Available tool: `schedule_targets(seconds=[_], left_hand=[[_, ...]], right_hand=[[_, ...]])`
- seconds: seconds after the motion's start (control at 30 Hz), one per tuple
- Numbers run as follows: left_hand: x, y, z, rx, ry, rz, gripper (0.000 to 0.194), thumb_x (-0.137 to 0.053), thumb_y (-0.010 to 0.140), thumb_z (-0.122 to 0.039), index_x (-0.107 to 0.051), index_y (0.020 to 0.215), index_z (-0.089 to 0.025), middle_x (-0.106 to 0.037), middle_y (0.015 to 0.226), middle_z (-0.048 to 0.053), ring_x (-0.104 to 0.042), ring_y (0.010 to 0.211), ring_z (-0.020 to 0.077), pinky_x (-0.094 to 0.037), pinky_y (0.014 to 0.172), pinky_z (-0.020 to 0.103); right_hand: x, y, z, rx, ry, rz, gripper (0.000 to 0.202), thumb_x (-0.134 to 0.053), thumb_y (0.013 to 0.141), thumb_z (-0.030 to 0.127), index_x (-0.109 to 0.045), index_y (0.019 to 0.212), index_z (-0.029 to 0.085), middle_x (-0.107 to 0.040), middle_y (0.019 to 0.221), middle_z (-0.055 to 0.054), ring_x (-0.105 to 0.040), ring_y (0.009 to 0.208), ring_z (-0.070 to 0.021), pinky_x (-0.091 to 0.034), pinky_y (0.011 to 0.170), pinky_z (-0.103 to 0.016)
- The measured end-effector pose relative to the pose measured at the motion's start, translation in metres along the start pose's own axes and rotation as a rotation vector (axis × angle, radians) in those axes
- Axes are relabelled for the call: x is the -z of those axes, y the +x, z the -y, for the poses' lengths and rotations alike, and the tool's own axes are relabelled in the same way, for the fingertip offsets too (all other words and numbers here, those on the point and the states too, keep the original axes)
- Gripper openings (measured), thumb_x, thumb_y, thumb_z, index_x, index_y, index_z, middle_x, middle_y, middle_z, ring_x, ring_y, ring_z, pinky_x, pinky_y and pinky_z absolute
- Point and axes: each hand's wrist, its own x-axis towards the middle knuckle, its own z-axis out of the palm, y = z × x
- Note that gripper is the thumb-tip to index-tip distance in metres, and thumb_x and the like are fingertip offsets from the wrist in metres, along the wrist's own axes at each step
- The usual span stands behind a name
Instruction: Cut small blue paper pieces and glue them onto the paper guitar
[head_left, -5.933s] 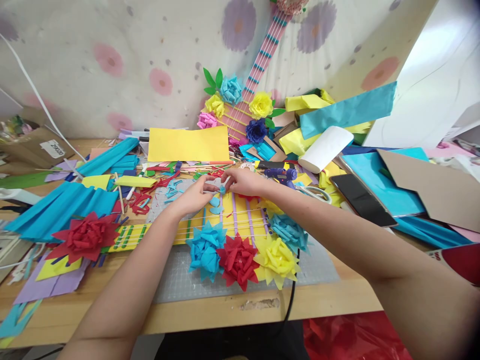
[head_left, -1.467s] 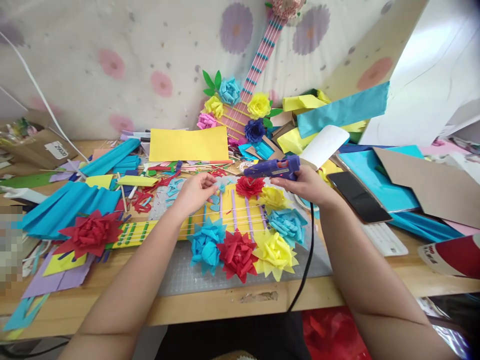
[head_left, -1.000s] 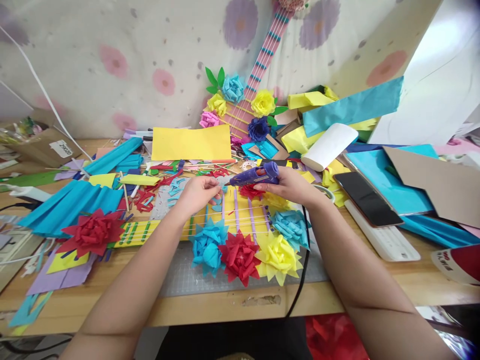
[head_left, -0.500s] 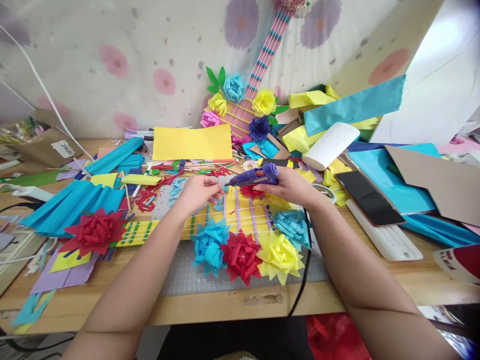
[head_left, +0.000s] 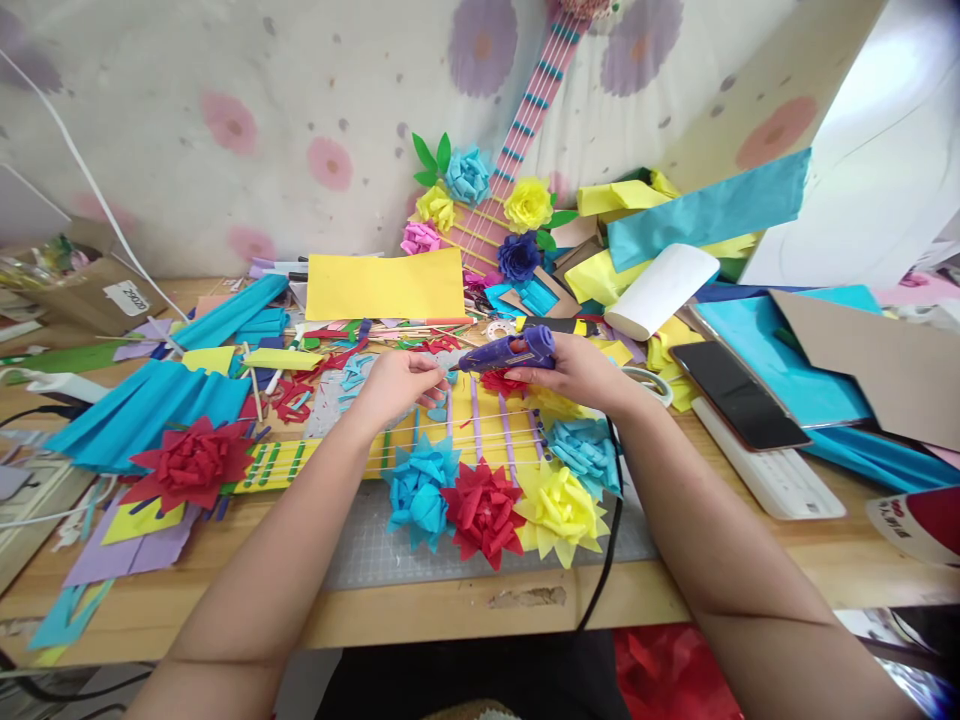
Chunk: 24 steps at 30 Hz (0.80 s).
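Observation:
My right hand (head_left: pixel 581 372) is wrapped round a purple glue gun (head_left: pixel 510 350), its nozzle pointing left. My left hand (head_left: pixel 405 385) is closed in a pinch right at the nozzle tip; what its fingertips hold is too small to make out. Beneath both hands lies a yellow paper guitar (head_left: pixel 469 440) with lilac strips and white strings. Along its near edge sit a blue paper flower (head_left: pixel 422 492), a red paper flower (head_left: pixel 486 512) and a yellow paper flower (head_left: pixel 561 510). Another red flower (head_left: pixel 193 463) is by the neck's left end.
A grey cutting mat (head_left: pixel 375 565) lies under the guitar. The gun's black cord (head_left: pixel 609 560) hangs over the desk edge. A finished pink guitar (head_left: pixel 517 140) leans on the wall. Right are a phone (head_left: pixel 741 396) and a cup (head_left: pixel 919 525); blue crepe paper (head_left: pixel 150 415) lies left.

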Motion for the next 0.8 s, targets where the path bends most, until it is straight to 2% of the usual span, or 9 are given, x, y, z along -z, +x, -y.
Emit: schedule_targets(seconds=[0.63, 0.8], left_hand=[[-0.0016, -0.0011, 0.0009, 0.006, -0.011, 0.036, 0.009, -0.066, 0.068, -0.019, -0.065, 0.063, -0.012, -0.068, 0.063, 0.004, -0.061, 0.052, 0.0106, -0.052, 0.051, 0.022], [-0.0014, -0.0002, 0.0015, 0.004, -0.014, 0.036, 0.011, -0.066, 0.069, -0.020, -0.064, 0.063, -0.011, -0.069, 0.063, 0.005, -0.061, 0.052, 0.0105, -0.052, 0.051, 0.021]], right_hand=[[0.0010, 0.0003, 0.0012, 0.037, -0.032, -0.005, 0.044, -0.054, 0.080, 0.057, -0.066, 0.102, 0.021, -0.071, 0.094, -0.005, -0.065, 0.084, -0.0231, -0.047, 0.070, -0.029], [0.0020, 0.0000, -0.0003, 0.001, -0.020, -0.022, 0.047, -0.054, 0.078, 0.060, -0.067, 0.099, 0.020, -0.071, 0.087, -0.004, -0.065, 0.076, -0.0212, -0.046, 0.067, -0.028]])
